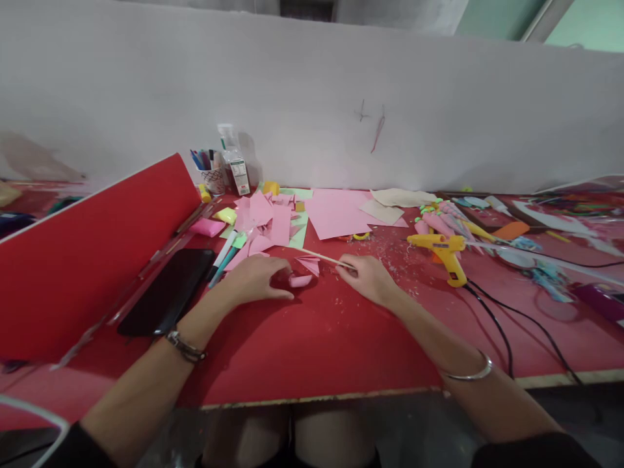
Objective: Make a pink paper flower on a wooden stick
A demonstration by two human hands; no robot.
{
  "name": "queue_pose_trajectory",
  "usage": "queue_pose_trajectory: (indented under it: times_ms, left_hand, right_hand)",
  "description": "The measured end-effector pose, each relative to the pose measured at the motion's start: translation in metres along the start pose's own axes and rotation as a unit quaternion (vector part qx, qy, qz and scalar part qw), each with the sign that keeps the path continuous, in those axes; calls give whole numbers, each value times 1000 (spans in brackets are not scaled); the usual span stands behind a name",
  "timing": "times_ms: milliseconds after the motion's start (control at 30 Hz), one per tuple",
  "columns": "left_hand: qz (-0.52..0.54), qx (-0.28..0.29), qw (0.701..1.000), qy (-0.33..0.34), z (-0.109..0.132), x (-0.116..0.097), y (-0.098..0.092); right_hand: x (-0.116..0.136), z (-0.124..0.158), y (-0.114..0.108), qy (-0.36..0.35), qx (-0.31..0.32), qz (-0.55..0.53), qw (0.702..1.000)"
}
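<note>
My right hand (369, 278) is closed around one end of a thin wooden stick (322, 257), which points left and slightly away from me over the red table. My left hand (258, 279) is curved with thumb and fingers apart, holding nothing that I can see. Just beside its fingertips lies a small curled piece of pink paper (300, 281); whether they touch it I cannot tell. A folded pink paper piece (309, 263) rests under the stick, between the hands. Behind my left hand is a heap of cut pink paper pieces (280, 224).
A yellow glue gun (446, 253) with a black cord lies at right, near wrapped pink paper cones (436, 224). Pink sheets (331, 211) are at the back. At left are a black phone (168, 292), markers (223, 257), a pen cup (212, 179) and a leaning red board (97, 260).
</note>
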State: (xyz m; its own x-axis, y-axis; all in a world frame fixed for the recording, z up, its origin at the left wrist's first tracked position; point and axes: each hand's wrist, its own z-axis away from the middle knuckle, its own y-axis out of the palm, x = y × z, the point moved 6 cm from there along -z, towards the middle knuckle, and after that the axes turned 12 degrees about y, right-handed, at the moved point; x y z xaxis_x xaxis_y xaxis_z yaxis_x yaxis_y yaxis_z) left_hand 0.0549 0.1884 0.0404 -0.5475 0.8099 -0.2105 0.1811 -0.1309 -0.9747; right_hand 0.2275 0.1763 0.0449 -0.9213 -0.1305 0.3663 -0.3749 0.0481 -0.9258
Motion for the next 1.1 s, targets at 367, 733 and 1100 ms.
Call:
queue_pose_trajectory:
  times_ms: [367, 733, 1100]
  left_hand:
    - [11, -50, 998, -21, 6, 5, -5]
    - [170, -202, 964, -39, 3, 5, -6]
    - [362, -319, 872, -85, 3, -1, -9]
  right_hand:
    - [29, -22, 11, -23, -2, -36, 999]
    - [39, -27, -3, -15, 24, -290, 956]
    - [43, -7, 29, 107, 159, -536, 822]
